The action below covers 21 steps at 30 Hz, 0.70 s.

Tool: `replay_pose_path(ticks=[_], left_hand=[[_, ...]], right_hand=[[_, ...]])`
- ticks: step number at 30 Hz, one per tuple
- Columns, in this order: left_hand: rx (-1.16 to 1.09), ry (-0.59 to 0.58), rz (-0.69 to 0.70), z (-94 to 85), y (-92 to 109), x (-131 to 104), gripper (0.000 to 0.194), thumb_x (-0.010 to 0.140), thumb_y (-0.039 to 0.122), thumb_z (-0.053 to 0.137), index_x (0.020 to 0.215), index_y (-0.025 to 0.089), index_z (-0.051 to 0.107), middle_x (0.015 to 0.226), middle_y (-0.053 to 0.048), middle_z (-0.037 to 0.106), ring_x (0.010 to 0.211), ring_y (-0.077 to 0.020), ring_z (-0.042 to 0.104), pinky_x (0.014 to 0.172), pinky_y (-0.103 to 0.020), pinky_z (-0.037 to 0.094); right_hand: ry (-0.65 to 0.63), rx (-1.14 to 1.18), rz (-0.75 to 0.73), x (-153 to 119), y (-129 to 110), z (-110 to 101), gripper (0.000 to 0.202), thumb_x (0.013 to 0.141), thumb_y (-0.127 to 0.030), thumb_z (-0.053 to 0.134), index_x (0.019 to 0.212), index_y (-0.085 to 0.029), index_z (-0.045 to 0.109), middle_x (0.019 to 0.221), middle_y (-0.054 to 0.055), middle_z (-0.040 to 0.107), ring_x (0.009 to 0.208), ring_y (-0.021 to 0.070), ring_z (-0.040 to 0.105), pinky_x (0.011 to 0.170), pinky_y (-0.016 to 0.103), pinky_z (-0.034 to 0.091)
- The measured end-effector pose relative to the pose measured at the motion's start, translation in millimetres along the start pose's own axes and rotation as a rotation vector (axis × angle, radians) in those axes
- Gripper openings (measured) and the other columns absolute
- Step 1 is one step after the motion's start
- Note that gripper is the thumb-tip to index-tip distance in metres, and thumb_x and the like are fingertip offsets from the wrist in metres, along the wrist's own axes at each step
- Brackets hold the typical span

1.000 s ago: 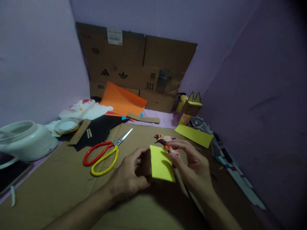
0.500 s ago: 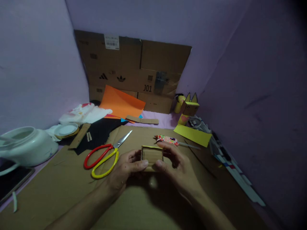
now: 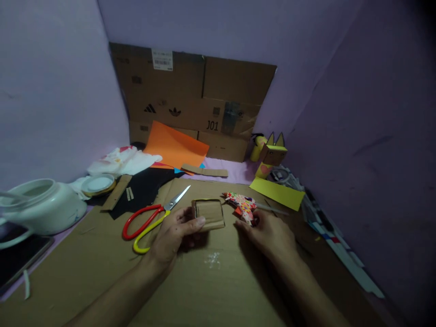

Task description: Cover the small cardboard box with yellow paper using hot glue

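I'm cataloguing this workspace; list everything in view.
Cardboard box: one, brown, centre
Glue gun: one, floral, right of box
Scissors: one, red-yellow handles, left
Paper strip: one, yellow, right
Large sheet: one, orange, back
Dark sheet: one, black, left
Long cardboard strips: two, brown, back and left
Eared figure: one, brown-yellow, back right
Pot: one, white, far left
Lid: one, white, by pot
Crumpled wrapping: one, white, left
Cardboard panel: one, brown, back
Cardboard mat: one, brown, underneath
Other clutter: uncounted, mixed, edges
Left hand: one, holding box
Right hand: one, at glue gun

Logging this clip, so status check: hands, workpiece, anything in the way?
Left hand holds small cardboard box. Right hand at handle of glue gun, grip unclear. Scissors close by, partly hidden behind left hand.
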<state>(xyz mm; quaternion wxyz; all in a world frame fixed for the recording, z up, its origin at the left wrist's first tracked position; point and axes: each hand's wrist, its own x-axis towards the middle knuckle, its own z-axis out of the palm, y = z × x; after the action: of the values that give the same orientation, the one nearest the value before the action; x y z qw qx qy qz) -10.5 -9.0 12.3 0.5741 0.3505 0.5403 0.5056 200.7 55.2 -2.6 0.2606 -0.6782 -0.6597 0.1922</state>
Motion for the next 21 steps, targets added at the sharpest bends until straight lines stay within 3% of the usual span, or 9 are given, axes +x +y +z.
replay_pose_path(ticks=[4, 7, 10, 12, 15, 18, 21], left_hand=[[-0.036, 0.022, -0.018, -0.4, 2.0, -0.8, 0.043, 0.058, 0.038, 0.072, 0.090, 0.012, 0.061, 0.070, -0.002, 0.061, 0.051, -0.0093, 0.052, 0.041, -0.017, 0.035], [-0.055, 0.047, -0.012, -3.4, 1.8, -0.4, 0.043, 0.060, 0.038, 0.071, 0.094, 0.013, 0.060, 0.069, -0.001, 0.061, 0.051, -0.0093, 0.052, 0.041, -0.017, 0.034], [-0.053, 0.072, -0.001, -6.7, 1.0, 0.8, 0.041, 0.063, 0.038, 0.070, 0.094, 0.013, 0.060, 0.067, -0.001, 0.060, 0.051, -0.0093, 0.052, 0.041, -0.017, 0.034], [-0.061, 0.075, 0.013, -7.8, 0.6, 1.6, 0.037, 0.064, 0.037, 0.070, 0.090, 0.013, 0.061, 0.068, -0.001, 0.060, 0.051, -0.0087, 0.052, 0.041, -0.016, 0.034], [-0.063, 0.078, 0.029, -7.9, -0.1, 3.1, 0.033, 0.064, 0.035, 0.070, 0.087, 0.013, 0.061, 0.068, 0.000, 0.060, 0.051, -0.0081, 0.052, 0.041, -0.016, 0.034], [-0.040, 0.101, 0.048, -7.5, -1.0, 4.8, 0.034, 0.063, 0.033, 0.071, 0.089, 0.014, 0.062, 0.064, 0.001, 0.059, 0.049, -0.0080, 0.051, 0.040, -0.016, 0.033], [-0.064, 0.118, 0.091, -7.3, -0.7, 5.5, 0.038, 0.061, 0.029, 0.074, 0.094, 0.014, 0.060, 0.070, 0.000, 0.064, 0.055, -0.0098, 0.055, 0.043, -0.017, 0.037]], right_hand=[[-0.056, 0.491, 0.114, 5.9, 4.0, 12.1, 0.018, 0.054, -0.034, 0.072, 0.061, -0.019, 0.065, 0.046, -0.001, 0.053, 0.044, 0.0162, 0.048, 0.041, 0.025, 0.031], [-0.066, 0.646, 0.133, 5.3, 2.6, 13.6, 0.028, 0.063, -0.038, 0.065, 0.079, -0.016, 0.062, 0.051, -0.003, 0.052, 0.043, 0.0135, 0.047, 0.043, 0.027, 0.042], [0.013, 0.841, 0.096, -2.9, -6.3, 6.5, 0.037, 0.063, -0.040, 0.068, 0.090, -0.019, 0.054, 0.061, -0.005, 0.051, 0.049, 0.0111, 0.048, 0.048, 0.026, 0.048], [0.055, 1.051, 0.062, -10.5, -14.0, -1.0, 0.040, 0.058, -0.033, 0.076, 0.089, -0.019, 0.054, 0.064, -0.004, 0.052, 0.050, 0.0091, 0.047, 0.045, 0.021, 0.046], [-0.167, 1.256, 0.053, -20.0, -21.7, -9.6, 0.043, 0.063, -0.043, 0.071, 0.095, -0.019, 0.057, 0.070, -0.001, 0.056, 0.039, 0.0053, 0.035, 0.028, 0.016, 0.029], [-0.309, 1.145, -0.012, -25.5, -22.7, -11.3, 0.041, 0.071, -0.050, 0.062, 0.095, -0.018, 0.059, 0.064, 0.000, 0.057, 0.037, 0.0058, 0.033, 0.029, 0.018, 0.023], [-0.279, 0.832, -0.117, -30.5, -22.4, -9.6, 0.030, 0.072, -0.044, 0.063, 0.066, -0.014, 0.062, 0.049, -0.001, 0.049, 0.041, 0.0078, 0.037, 0.037, 0.020, 0.026]])
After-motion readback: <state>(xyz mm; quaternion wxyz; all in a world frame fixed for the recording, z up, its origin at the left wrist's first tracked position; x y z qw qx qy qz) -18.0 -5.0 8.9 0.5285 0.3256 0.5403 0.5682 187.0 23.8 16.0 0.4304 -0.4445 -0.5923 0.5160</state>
